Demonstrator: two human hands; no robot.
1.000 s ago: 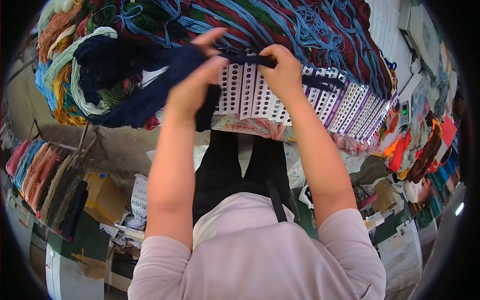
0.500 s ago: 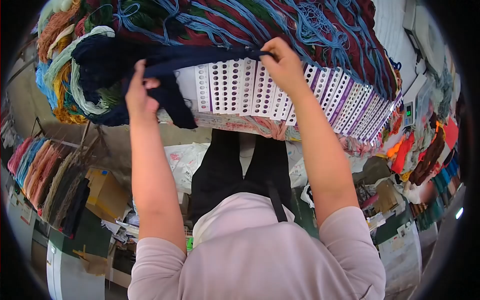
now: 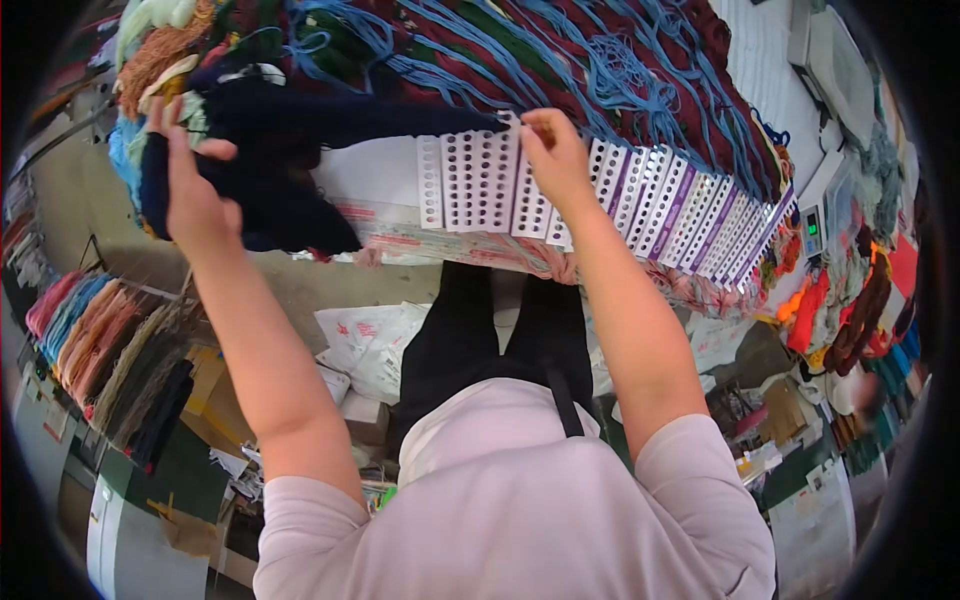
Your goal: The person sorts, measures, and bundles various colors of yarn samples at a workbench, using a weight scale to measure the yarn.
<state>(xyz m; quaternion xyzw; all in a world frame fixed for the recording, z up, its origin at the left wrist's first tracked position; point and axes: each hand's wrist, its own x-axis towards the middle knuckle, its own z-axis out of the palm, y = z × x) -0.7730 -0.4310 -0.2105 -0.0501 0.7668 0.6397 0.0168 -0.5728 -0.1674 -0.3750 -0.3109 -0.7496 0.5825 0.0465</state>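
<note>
My left hand (image 3: 195, 190) grips a thick bundle of navy blue yarn (image 3: 290, 150) and holds it out to the left over the table. A strand of the same yarn stretches right to my right hand (image 3: 553, 155), which pinches its end against a white punched sample card (image 3: 480, 180). More such cards (image 3: 690, 215) lie fanned in a row to the right. Behind them a big heap of maroon and light blue yarn (image 3: 560, 60) covers the table.
Skeins of green, orange and cream yarn (image 3: 160, 50) pile up at the far left. Hanks in pink, tan and black (image 3: 100, 350) hang at the lower left. A small scale (image 3: 810, 225) and coloured yarn bundles (image 3: 850, 300) sit at the right. Cardboard boxes (image 3: 210, 400) and papers lie on the floor.
My left hand has swung far out to the left, drawing the navy yarn away from my right hand. My right hand stays at the cards, holding the yarn's end.
</note>
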